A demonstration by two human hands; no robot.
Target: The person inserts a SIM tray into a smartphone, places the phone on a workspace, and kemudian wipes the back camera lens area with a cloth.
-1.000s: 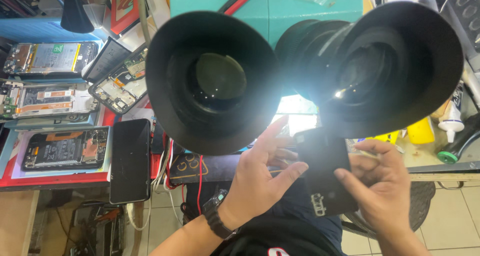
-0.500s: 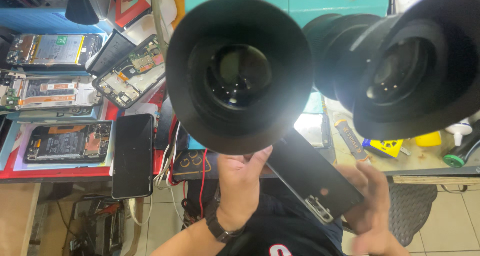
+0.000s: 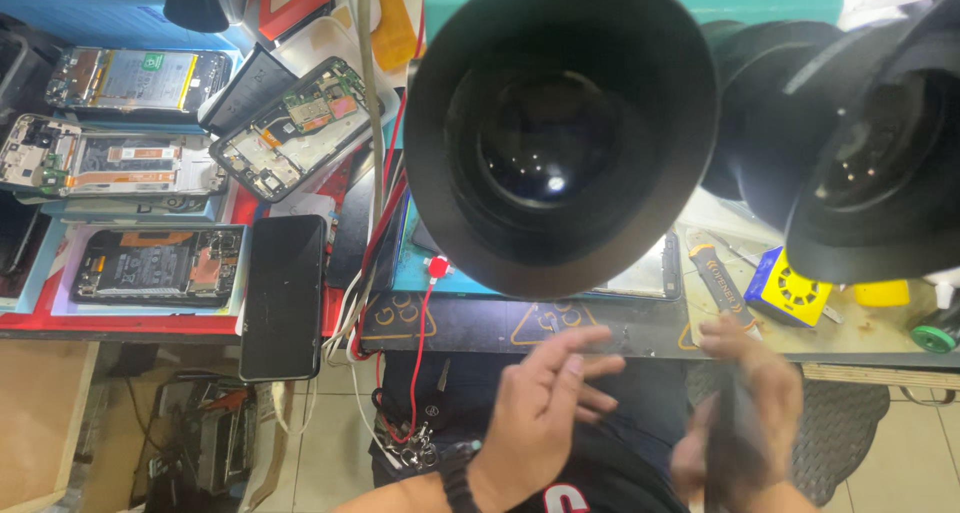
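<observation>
Two big black microscope eyecups fill the top of the view, the left eyecup [image 3: 560,123] and the right eyecup [image 3: 880,143]. Below the bench edge, over my lap, my left hand [image 3: 545,408] is open with its fingers spread and holds nothing; a dark watch sits on its wrist. Just right of it, my right hand [image 3: 760,383] is blurred and wraps around a thin dark phone-like slab [image 3: 735,448], seen nearly edge-on. The two hands are a little apart.
Several opened phones [image 3: 160,263] with bare circuit boards lie on the bench at left. A black phone [image 3: 285,293] hangs over the bench edge. A red cable [image 3: 418,363] dangles down. A yellow and blue box [image 3: 790,288] and tools lie at right.
Both hands have dropped from under the eyepieces toward my lap. The left hand has let go of the dark slab; the right hand alone holds it now. The view has shifted right.
</observation>
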